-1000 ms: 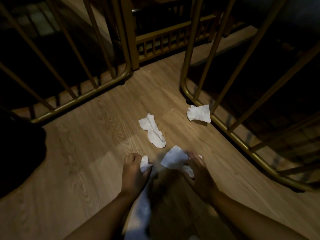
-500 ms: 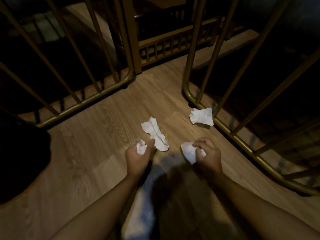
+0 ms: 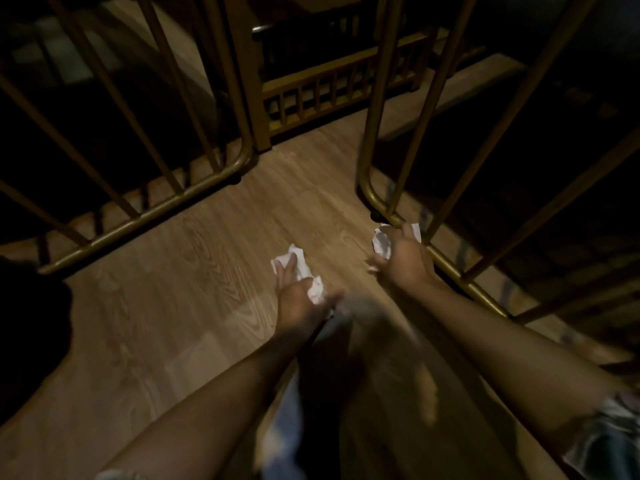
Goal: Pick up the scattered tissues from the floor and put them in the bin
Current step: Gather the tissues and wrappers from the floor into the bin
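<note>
On the wooden floor (image 3: pixel 180 271) a long crumpled white tissue (image 3: pixel 294 259) lies under the fingertips of my left hand (image 3: pixel 298 299). More white tissue (image 3: pixel 317 291) shows at that hand's palm. My right hand (image 3: pixel 407 259) reaches over another white tissue (image 3: pixel 382 242) lying against the foot of the right-hand railing. A small scrap of white (image 3: pixel 372 270) peeks out below its thumb. Both hands are blurred, with fingers curled around tissue. No bin can be made out.
Gold metal railings stand at the left (image 3: pixel 145 213) and right (image 3: pixel 460 278), with a gap of floor between them. A wooden post (image 3: pixel 249 81) and low balustrade (image 3: pixel 332 84) are at the back. A large dark shape (image 3: pixel 31 323) sits at the left edge.
Both hands have moved forward with the tissues they had gathered. The left now covers the long tissue, and the right has reached the tissue by the railing.
</note>
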